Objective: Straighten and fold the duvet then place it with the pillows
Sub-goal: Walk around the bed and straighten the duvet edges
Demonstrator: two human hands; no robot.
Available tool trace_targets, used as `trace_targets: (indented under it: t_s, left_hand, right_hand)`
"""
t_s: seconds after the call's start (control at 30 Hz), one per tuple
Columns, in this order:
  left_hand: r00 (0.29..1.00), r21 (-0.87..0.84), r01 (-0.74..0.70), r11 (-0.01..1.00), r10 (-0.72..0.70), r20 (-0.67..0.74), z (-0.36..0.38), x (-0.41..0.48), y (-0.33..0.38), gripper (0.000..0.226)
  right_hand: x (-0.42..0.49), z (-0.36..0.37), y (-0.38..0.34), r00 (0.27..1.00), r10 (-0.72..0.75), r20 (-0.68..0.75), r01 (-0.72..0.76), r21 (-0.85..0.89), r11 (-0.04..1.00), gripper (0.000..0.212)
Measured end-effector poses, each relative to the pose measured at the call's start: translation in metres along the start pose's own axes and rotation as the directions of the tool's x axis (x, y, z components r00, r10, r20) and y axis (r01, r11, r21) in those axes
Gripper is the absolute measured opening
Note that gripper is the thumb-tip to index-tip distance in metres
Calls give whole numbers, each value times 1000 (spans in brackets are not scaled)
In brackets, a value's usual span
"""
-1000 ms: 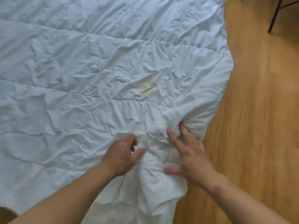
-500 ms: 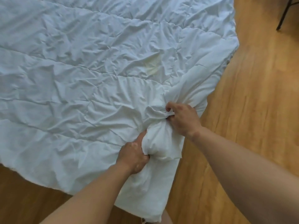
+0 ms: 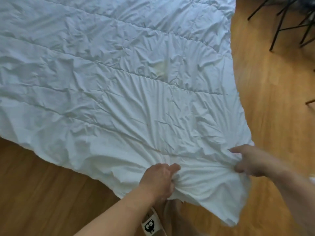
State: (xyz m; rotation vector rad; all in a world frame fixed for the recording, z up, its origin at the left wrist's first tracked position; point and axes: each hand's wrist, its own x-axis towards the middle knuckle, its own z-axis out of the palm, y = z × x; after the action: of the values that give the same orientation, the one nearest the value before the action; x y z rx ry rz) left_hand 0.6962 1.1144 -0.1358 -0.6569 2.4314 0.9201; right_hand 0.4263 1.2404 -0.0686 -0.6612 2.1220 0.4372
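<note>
The left hand [image 3: 158,179] is clenched on a bunch of the white duvet [image 3: 119,82] at its near edge. The right hand [image 3: 252,160] pinches the fabric by the near right corner, forefinger stretched out. The quilted, wrinkled duvet lies spread on the wooden floor [image 3: 265,103], with bare boards near and right and dark chair legs [image 3: 279,24] far right.

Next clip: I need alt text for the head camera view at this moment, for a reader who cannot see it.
Two bare hands hold the near corner of a rumpled white duvet spread on a wooden floor: the left hand grips bunched fabric, the right hand holds the edge. Black furniture legs stand top right.
</note>
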Motion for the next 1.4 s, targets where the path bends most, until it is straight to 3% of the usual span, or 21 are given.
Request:
trace_targets:
  t_s: [0.07, 0.23, 0.27, 0.33, 0.37, 0.43, 0.57, 0.67, 0.7, 0.77, 0.83, 0.87, 0.93, 1.0, 1.07, 1.13, 1.17, 1.23, 1.3, 1.33, 1.4]
  left_hand:
    - [1000, 69, 28, 997, -28, 2, 10, 2, -11, 51]
    - [983, 403, 124, 907, -167, 73, 40, -11, -58, 96]
    - [985, 414, 137, 900, -168, 40, 45, -11, -65, 90]
    - [989, 353, 135, 926, -104, -105, 51, -2, -67, 57]
    - [977, 290, 139, 947, -84, -194, 54, 5, -62, 40]
    - [965, 158, 81, 984, -38, -260, 57, 12, -42, 29]
    - [995, 153, -59, 986, 70, -65, 66, -7, -19, 25]
    - [964, 325, -11, 946, -77, 256, 59, -16, -20, 32]
    - [953, 256, 44, 966, -117, 280, 57, -15, -12, 40]
    - [968, -62, 146, 987, -130, 213, 57, -11, 20, 64]
    - [990, -331, 119, 936, -85, 114, 63, 3, 61, 91]
    - [992, -384, 106, 917, -71, 105, 71, 13, 81, 106]
    - [991, -424, 131, 896, -109, 76, 90, 32, 114, 119]
    - [964, -512, 197, 836, -259, -53, 99, 52, 131, 85]
    - [927, -526, 232, 818, -350, -136, 96, 59, 136, 31]
    - [937, -520, 191, 833, -312, -156, 86, 59, 129, 9]
    - [945, -548, 171, 819, -294, -144, 79, 55, 121, 10]
    - [949, -654, 186, 733, -308, -76, 66, 45, 104, 12]
    - [944, -806, 209, 554, -331, 17, 55, 35, 86, 11]
    - [940, -870, 214, 445, -336, 59, 51, 29, 79, 17]
    - [934, -928, 218, 301, -341, 108, 43, 21, 72, 25]
  right_hand:
    - [13, 40, -3, 1000, -13, -18, 12, -27, 1000, 64]
    - [69, 115, -8, 994, -46, -104, 61, 137, 989, 48]
    - [74, 120, -11, 990, -73, -119, 90, 149, 985, 38]
    - [79, 126, -17, 984, -119, -129, 140, 170, 975, 21]
    - [79, 129, -16, 981, -137, -135, 161, 187, 969, 19]
    - [74, 131, -4, 972, -159, -174, 197, 231, 953, 29]
    - [51, 123, 33, 975, -114, -192, 168, 297, 940, 48]
    - [38, 120, 47, 982, -102, -157, 160, 426, 890, 53]
    - [36, 120, 47, 981, -103, -162, 168, 465, 869, 53]
    - [33, 123, 43, 979, -93, -183, 180, 548, 817, 48]
    - [30, 126, 35, 970, -91, -224, 216, 634, 743, 41]
    - [28, 127, 30, 972, -93, -217, 222, 708, 671, 39]
    - [21, 128, 20, 976, -153, -158, 208, 887, 411, 37]
    - [15, 125, 16, 956, -254, -149, 205, 956, 211, 39]
    - [10, 117, 22, 920, -349, -180, 254, 950, 180, 42]
    - [10, 115, 37, 910, -353, -216, 285, 945, 158, 47]
    - [13, 118, 47, 920, -318, -229, 297, 937, 184, 50]
    - [25, 137, 70, 962, -175, -210, 259, 904, 339, 57]
    - [31, 157, 89, 996, -69, -59, 84, 879, 469, 74]
    - [29, 165, 93, 995, -68, 76, -37, 889, 457, 83]
    - [23, 185, 92, 905, -221, 363, -310, 920, 238, 82]
